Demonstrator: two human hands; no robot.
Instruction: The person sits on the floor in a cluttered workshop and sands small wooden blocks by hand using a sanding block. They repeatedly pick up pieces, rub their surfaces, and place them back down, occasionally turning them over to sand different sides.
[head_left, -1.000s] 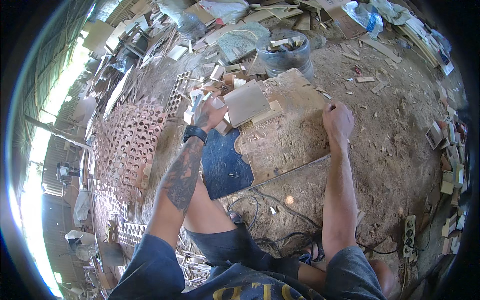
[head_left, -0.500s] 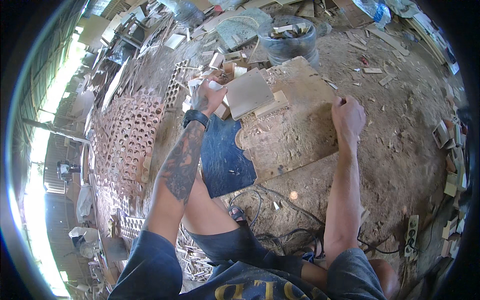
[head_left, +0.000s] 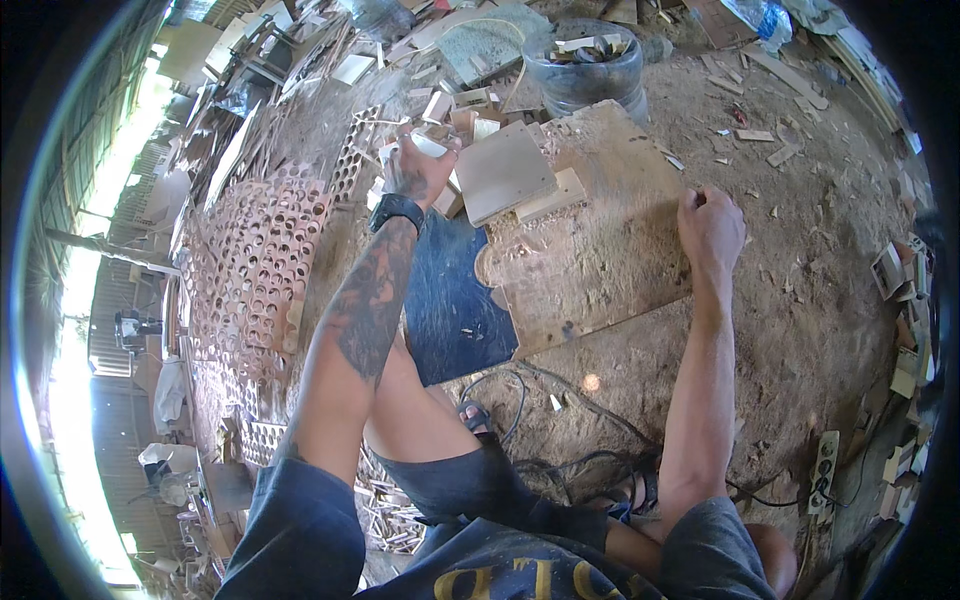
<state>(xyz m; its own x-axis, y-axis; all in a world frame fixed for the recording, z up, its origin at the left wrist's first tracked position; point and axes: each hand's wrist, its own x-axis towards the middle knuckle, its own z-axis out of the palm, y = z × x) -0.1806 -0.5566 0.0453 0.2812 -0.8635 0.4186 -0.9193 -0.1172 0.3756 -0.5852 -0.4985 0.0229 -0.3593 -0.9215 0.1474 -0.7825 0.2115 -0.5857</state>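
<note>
At the far end of the work boards, my left hand (head_left: 420, 172) reaches into a pile of small wooden blocks (head_left: 484, 122). Its fingers curl round a pale wooden block (head_left: 428, 146), partly hidden by the hand. Just right of it, a square wooden panel (head_left: 506, 172) lies tilted on a smaller wooden piece (head_left: 552, 196). Beneath these is a worn plywood board (head_left: 610, 255), overlapping a dark blue board (head_left: 455, 300). My right hand (head_left: 713, 228) is closed in a loose fist beside the plywood's right edge. Whatever its fingers may hold is hidden.
Perforated wooden sheets (head_left: 255, 265) lie at the left. A clear plastic tub (head_left: 590, 85) of wood scraps stands beyond the plywood. Black cables (head_left: 590, 405) cross the dirt floor near my feet, by a power strip (head_left: 824, 470). Wooden offcuts (head_left: 905, 370) line the right side.
The whole view has shifted slightly. My left hand has turned a little among the blocks, its fingers now bent over the pale block. My right hand remains closed beside the plywood.
</note>
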